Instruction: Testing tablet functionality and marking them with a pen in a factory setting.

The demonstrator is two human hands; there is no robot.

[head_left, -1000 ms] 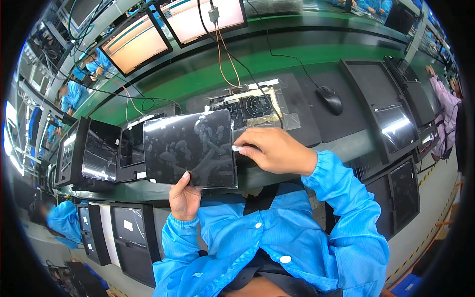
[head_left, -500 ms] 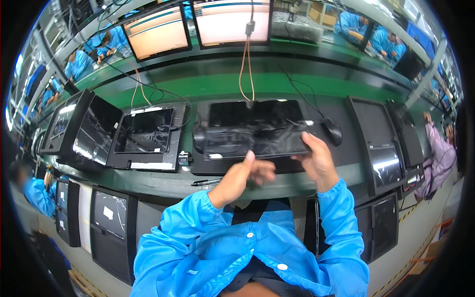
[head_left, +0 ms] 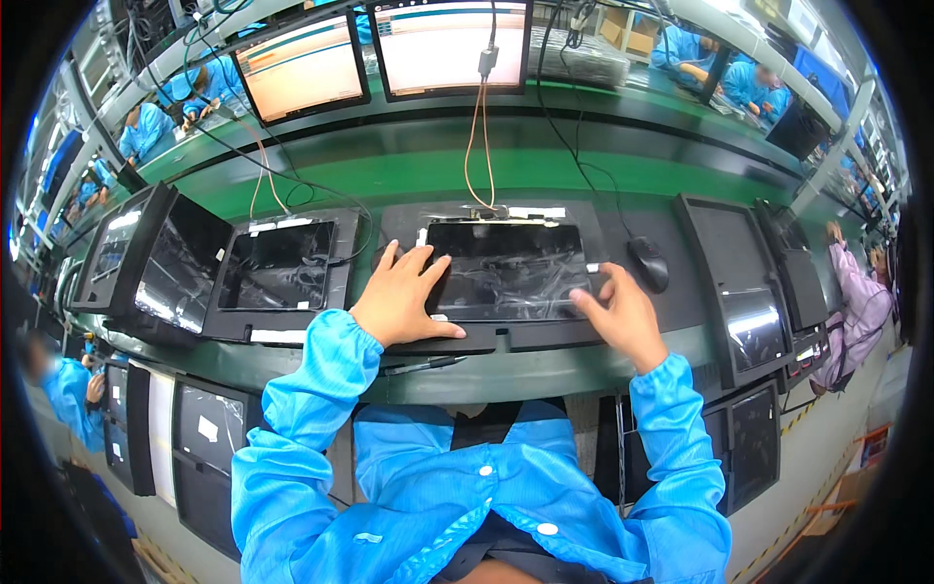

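A black display panel (head_left: 511, 277) with wrinkled clear film lies flat on a dark fixture (head_left: 555, 336) in front of me. My left hand (head_left: 401, 300) rests, fingers spread, at the panel's left edge, thumb toward its lower left corner. At the right edge is my right hand (head_left: 625, 316), its thumb on or just over the film. Its index finger is bent beside a small white tab (head_left: 592, 267), with a gap between finger and thumb. A thin cable loop (head_left: 468, 146) hangs down to the panel's top edge.
Left of the fixture lies another cabled panel (head_left: 277, 265), beside upright black trays (head_left: 180, 263). A mouse (head_left: 647, 263) and more trays (head_left: 739, 292) are on the right. A pen (head_left: 425, 366) lies near the front edge. Two monitors (head_left: 452, 49) stand behind; co-workers are farther off.
The panel, held tilted by my right hand before, now lies flat on the fixture. My left hand has moved left and spread out at its edge. The right hand has loosened.
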